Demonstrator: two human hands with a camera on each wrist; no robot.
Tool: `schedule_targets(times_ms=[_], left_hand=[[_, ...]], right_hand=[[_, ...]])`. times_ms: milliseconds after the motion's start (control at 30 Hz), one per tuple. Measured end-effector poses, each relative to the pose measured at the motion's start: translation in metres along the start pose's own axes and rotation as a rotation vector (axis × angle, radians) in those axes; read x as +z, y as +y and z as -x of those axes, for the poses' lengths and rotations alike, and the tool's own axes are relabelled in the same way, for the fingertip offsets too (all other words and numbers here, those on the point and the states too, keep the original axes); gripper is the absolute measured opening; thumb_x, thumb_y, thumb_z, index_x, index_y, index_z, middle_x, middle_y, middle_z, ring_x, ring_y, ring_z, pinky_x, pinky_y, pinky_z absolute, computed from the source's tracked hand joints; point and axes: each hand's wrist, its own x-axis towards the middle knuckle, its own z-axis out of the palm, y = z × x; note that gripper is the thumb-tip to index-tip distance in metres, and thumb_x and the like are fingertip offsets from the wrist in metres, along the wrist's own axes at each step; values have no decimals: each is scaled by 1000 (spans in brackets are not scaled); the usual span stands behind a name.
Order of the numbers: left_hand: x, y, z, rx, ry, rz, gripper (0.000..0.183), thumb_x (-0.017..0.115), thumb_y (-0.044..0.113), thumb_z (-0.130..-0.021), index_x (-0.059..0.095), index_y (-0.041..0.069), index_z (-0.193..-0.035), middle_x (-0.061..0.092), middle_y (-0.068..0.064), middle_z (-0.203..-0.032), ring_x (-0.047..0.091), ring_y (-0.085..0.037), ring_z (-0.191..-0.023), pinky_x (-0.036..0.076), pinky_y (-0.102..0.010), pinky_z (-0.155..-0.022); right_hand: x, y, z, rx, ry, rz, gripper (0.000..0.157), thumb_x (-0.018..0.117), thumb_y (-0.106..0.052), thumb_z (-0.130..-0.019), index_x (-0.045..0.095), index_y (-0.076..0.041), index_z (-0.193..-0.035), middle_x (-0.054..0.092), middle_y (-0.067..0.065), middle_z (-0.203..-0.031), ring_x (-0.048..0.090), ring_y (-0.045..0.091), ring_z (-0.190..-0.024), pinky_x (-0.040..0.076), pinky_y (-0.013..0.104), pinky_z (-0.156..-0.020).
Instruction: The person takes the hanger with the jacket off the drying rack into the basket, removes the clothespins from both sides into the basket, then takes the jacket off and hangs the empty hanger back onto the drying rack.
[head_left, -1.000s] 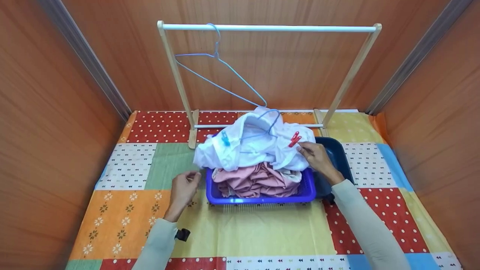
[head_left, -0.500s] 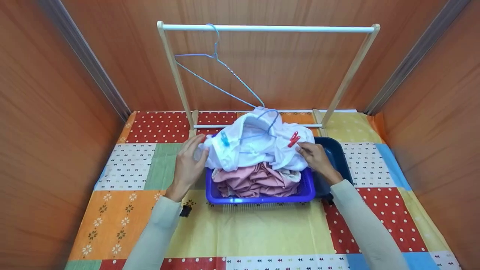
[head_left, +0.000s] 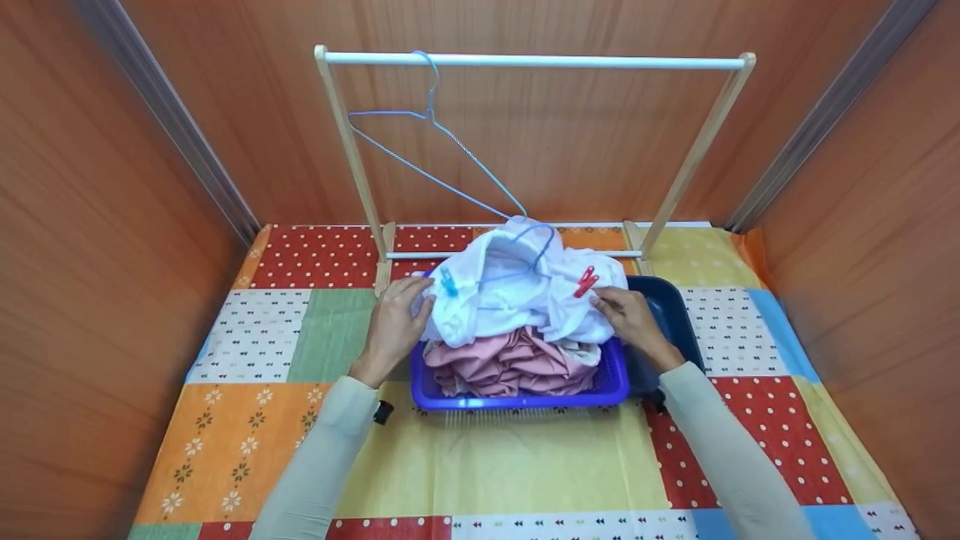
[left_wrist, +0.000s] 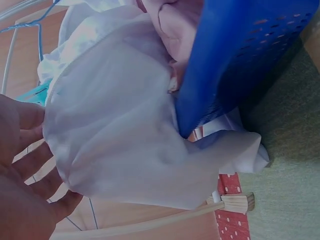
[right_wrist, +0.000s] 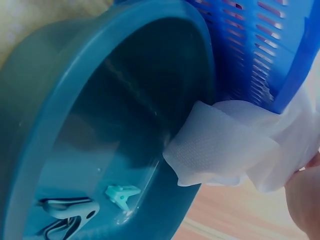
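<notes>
the purple basket (head_left: 517, 403) holds pink cloth (head_left: 517, 367). the left hand (head_left: 394, 319), fingers spread, touches one edge of the white shirt (head_left: 514, 315); the right hand (head_left: 634, 319) pinches its opposite side. the shirt lies atop the cloth, before the clothes rack (head_left: 585, 61).

You have no readable text in any of the three views. No labels, brands, numbers or signs you can make out, head or either wrist.

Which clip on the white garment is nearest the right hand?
The red plastic clothespin, beside the right hand; the light-blue plastic clothespin is by the left hand.
</notes>
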Motion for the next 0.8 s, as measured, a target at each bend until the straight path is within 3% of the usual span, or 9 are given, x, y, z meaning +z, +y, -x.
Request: schedule_targets(times_ms=[367, 533, 600, 800], left_hand=[[8, -11, 5, -33, -49, -3, 17, 64, 11, -95, 74, 4, -107, 72, -10, -103, 65, -28, -102, 54, -42, -89], [12, -16, 10, -31, -57, -11, 17, 65, 12, -94, 75, 4, -105, 72, -10, -98, 67, -28, -97, 55, -43, -85], [14, -18, 12, -30, -65, -20, 16, 65, 12, -94, 76, 5, -104, 72, -10, -97, 67, -27, -95, 55, -42, -83], [18, -23, 16, -30, -73, -27, 14, 65, 11, -94, 76, 5, -101, 71, -9, -95, 68, -27, -92, 56, -42, -81]], right_hand=[[1, 1, 0, -24, 7, -1, 15, 66, -6, -92, 76, -4, -102, 76, 12, -102, 70, 18, -89, 45, 5, -78], [2, -1, 1, -26, 31, 45, 14, 68, -7, -90, 77, -3, -101, 76, 13, -101, 72, 28, -95, 52, 19, -83], [3, -3, 2, -30, 33, 58, 14, 69, -7, -90, 77, -3, -101, 76, 12, -100, 72, 28, -95, 55, 29, -81], [4, -8, 4, -25, 37, 74, 14, 69, -9, -90, 77, -4, -101, 76, 12, -101, 72, 26, -93, 56, 39, -79]])
